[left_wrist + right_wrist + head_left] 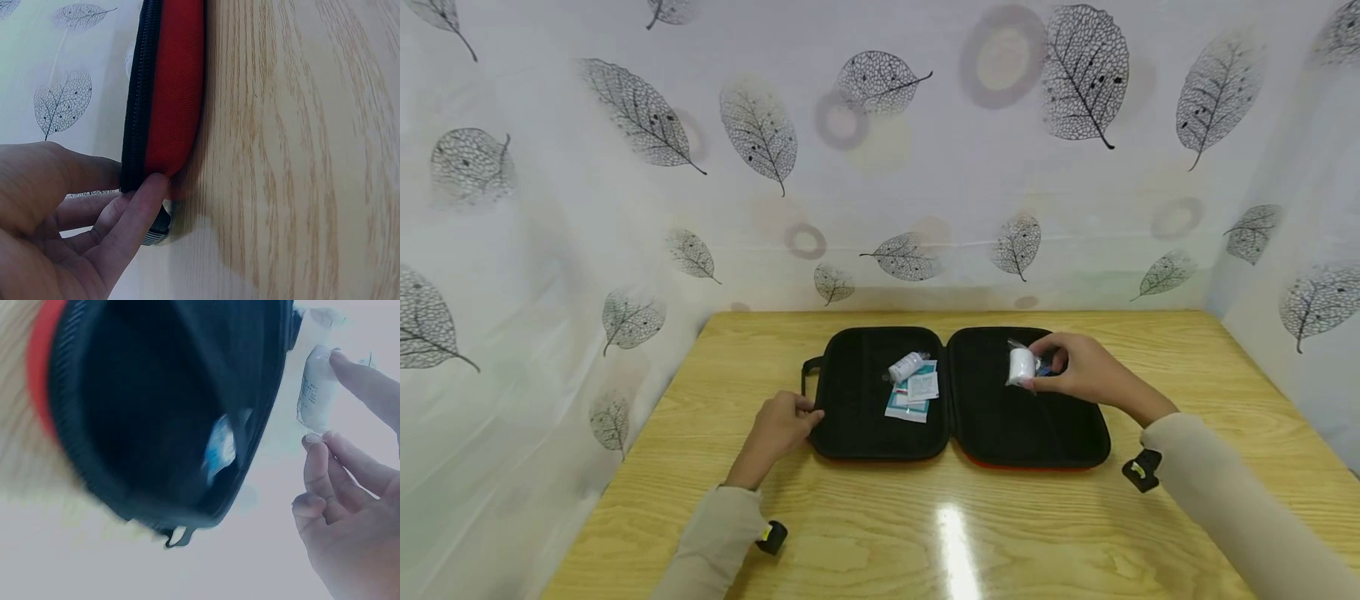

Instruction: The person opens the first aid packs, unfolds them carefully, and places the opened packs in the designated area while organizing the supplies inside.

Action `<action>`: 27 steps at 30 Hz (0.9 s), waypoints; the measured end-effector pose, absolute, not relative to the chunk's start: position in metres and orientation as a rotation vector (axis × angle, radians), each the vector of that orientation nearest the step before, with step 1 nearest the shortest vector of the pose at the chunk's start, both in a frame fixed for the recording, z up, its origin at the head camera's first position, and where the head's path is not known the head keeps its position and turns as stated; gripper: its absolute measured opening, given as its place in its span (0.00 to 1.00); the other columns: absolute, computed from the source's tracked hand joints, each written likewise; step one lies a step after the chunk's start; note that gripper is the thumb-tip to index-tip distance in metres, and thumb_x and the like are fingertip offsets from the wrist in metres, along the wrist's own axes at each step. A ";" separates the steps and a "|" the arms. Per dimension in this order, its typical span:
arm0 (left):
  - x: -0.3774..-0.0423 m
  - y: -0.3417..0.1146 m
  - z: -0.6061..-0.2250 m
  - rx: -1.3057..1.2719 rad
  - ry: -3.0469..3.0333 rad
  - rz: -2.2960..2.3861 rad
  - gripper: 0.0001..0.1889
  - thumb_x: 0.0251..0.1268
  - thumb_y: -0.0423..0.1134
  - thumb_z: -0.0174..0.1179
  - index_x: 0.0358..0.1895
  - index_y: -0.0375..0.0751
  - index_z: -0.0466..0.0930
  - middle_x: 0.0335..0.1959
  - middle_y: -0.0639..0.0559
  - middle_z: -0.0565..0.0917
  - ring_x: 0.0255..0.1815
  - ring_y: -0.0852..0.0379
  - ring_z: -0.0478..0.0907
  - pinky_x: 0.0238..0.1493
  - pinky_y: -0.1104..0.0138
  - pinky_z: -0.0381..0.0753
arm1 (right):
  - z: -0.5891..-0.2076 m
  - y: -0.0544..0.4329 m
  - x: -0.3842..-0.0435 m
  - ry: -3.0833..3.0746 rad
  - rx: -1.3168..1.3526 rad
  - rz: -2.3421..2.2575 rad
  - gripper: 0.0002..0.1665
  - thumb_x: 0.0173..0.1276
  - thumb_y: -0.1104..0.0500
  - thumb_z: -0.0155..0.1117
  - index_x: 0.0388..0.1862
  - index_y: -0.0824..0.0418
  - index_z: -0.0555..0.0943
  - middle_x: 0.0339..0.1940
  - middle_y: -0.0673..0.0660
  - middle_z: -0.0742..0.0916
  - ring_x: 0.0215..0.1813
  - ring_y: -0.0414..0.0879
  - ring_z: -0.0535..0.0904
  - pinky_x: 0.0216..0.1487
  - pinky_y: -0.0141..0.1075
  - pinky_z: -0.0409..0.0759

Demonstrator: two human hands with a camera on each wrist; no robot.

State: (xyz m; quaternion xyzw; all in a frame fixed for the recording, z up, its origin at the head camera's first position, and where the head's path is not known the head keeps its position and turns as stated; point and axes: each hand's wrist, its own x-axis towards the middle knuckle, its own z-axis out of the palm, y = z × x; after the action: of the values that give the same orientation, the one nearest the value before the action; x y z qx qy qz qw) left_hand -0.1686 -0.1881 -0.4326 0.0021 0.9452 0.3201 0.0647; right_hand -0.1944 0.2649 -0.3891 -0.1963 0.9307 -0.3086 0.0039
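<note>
A zippered case, black inside and red outside, lies spread open on the table. My left hand grips its left front corner, thumb and fingers pinching the zipper edge. Over the right half, my right hand pinches a white bandage roll in a clear wrapper between thumb and fingertips. Printed text shows on the roll in the right wrist view. Another wrapped white roll and several flat blue-and-white packets lie in the left half. Something blue shows partly behind the right fingers.
A carry handle sticks out from the case's left side. The wooden table extends around the case, and a leaf-patterned curtain hangs behind and at both sides. Each wrist carries a small black camera.
</note>
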 end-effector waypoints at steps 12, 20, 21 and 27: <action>-0.168 -0.188 -0.431 0.002 2.837 0.989 0.15 0.70 0.35 0.64 0.51 0.25 0.84 0.36 0.44 0.87 0.33 0.55 0.84 0.38 0.59 0.84 | -0.400 0.302 -0.188 2.923 -0.478 -0.902 0.34 0.56 0.54 0.82 0.54 0.74 0.81 0.43 0.63 0.85 0.28 0.43 0.74 0.25 0.35 0.72; -0.168 -0.188 -0.431 -0.001 2.830 0.995 0.15 0.70 0.35 0.64 0.52 0.25 0.84 0.37 0.44 0.87 0.33 0.54 0.84 0.40 0.58 0.85 | -0.405 0.306 -0.189 2.896 -0.479 -0.857 0.33 0.56 0.56 0.82 0.53 0.76 0.80 0.41 0.62 0.83 0.26 0.44 0.70 0.26 0.36 0.69; -0.167 -0.188 -0.432 -0.002 2.830 0.994 0.15 0.70 0.36 0.64 0.52 0.25 0.84 0.37 0.44 0.88 0.33 0.54 0.84 0.40 0.58 0.85 | -0.406 0.306 -0.190 2.896 -0.481 -0.848 0.33 0.56 0.56 0.82 0.53 0.76 0.80 0.40 0.62 0.83 0.26 0.44 0.69 0.26 0.36 0.68; -0.168 -0.189 -0.433 0.012 2.839 0.990 0.16 0.70 0.36 0.64 0.52 0.25 0.84 0.37 0.43 0.88 0.35 0.53 0.85 0.42 0.56 0.85 | -0.412 0.305 -0.194 2.899 -0.517 -0.815 0.31 0.55 0.59 0.82 0.51 0.76 0.81 0.38 0.61 0.84 0.25 0.43 0.69 0.25 0.35 0.69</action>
State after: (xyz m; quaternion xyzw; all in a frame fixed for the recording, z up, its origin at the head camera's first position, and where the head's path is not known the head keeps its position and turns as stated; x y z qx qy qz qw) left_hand -0.1676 -0.1888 -0.4326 0.0039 0.9421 0.3286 0.0672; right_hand -0.1936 0.3053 -0.4118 -0.1689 0.9480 -0.2664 0.0432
